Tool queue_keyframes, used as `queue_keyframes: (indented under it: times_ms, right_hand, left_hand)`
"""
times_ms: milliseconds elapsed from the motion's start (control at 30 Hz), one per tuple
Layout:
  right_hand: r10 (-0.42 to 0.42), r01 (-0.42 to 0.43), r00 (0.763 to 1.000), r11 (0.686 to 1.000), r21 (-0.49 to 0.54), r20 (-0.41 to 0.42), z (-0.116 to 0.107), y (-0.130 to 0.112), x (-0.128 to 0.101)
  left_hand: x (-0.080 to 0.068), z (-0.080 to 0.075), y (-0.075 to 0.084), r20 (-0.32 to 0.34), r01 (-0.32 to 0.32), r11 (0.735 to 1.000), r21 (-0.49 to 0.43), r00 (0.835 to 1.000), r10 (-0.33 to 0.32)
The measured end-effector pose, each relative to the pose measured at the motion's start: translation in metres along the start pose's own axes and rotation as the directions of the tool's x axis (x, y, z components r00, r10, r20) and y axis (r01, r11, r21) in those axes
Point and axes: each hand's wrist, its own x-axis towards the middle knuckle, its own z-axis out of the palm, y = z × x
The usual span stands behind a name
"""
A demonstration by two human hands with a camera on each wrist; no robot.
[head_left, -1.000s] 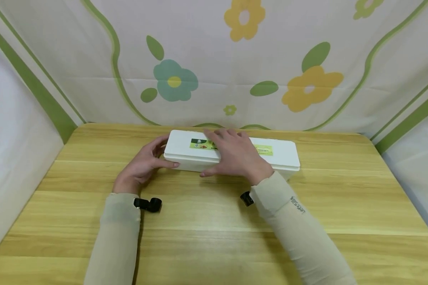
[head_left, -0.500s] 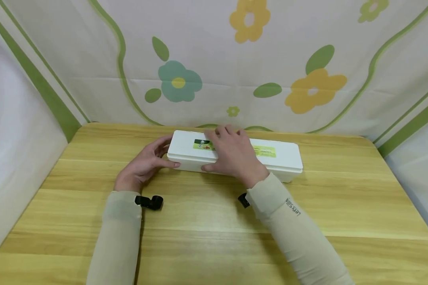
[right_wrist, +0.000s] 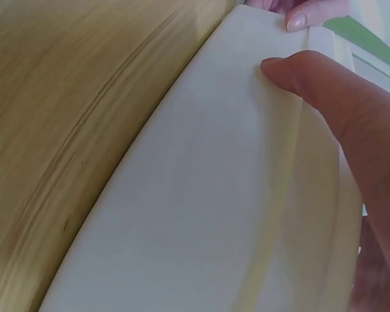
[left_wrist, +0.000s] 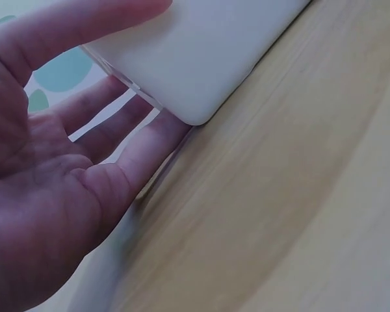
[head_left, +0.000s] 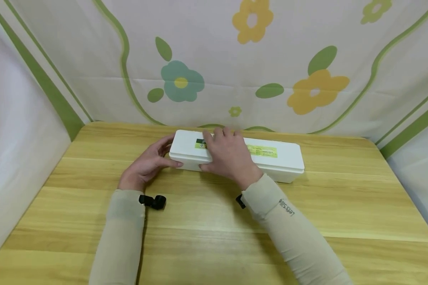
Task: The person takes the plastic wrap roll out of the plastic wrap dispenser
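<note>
Left hand: the left hand (head_left: 148, 164) cups the left end of the box (head_left: 281, 156); its thumb lies along the near side just under the lid edge and its fingers (left_wrist: 127, 140) curl round the end, touching the wall.
Left wrist view: the box corner (left_wrist: 195, 65) sits against the fingers, the thumb across the top of the frame; how hard the hand presses cannot be told from here.
Box: long, white, with a lid, lying flat on the surface (head_left: 214, 237), long side across the scene, toward the far edge and about the middle from left to right.
Label: a green and yellow label (head_left: 262, 151) runs along the lid; its left part is under the right hand.
Right hand: the right hand (head_left: 228, 156) lies over the left half of the lid, fingers bent over the far edge and thumb (right_wrist: 325, 84) down on the near wall, so it clamps the box from above.
Right wrist view: the thumb tip touches the white wall near the lid seam.
Sleeves: both forearms wear beige sleeves (head_left: 296, 241); a small black camera (head_left: 153, 201) sits at the left wrist.
Backdrop: a flowered cloth (head_left: 214, 59) hangs behind the surface.
</note>
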Motion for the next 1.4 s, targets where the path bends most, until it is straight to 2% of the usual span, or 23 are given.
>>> queue_keyframes:
  times_ms: [300,467,700,1033,1400]
  right_hand:
    - [0.019,-0.019,0.999,1.000,-0.012,0.033,0.007,-0.005,0.005]
    - [0.039,-0.039,0.999,0.999,-0.009,0.013,0.009,-0.005,0.004]
    - [0.044,-0.043,0.999,0.998,-0.045,0.028,0.011,-0.007,0.003]
    - [0.000,-0.008,0.991,0.998,-0.058,-0.133,0.018,-0.010,0.002]
    - [-0.018,0.013,0.989,0.999,-0.036,-0.148,0.021,-0.008,0.004]
  left_hand:
    - [0.002,0.002,-0.005,0.002,-0.002,1.000,0.017,1.000,0.001]
    - [0.006,0.003,-0.005,0.001,-0.005,1.000,0.030,1.000,0.005]
    - [0.010,0.007,-0.005,0.012,-0.010,0.999,0.032,1.000,0.010]
    - [0.008,0.006,-0.003,-0.007,-0.003,0.998,0.058,1.000,0.004]
    - [0.008,0.004,-0.003,-0.019,-0.007,0.998,0.066,1.000,0.008]
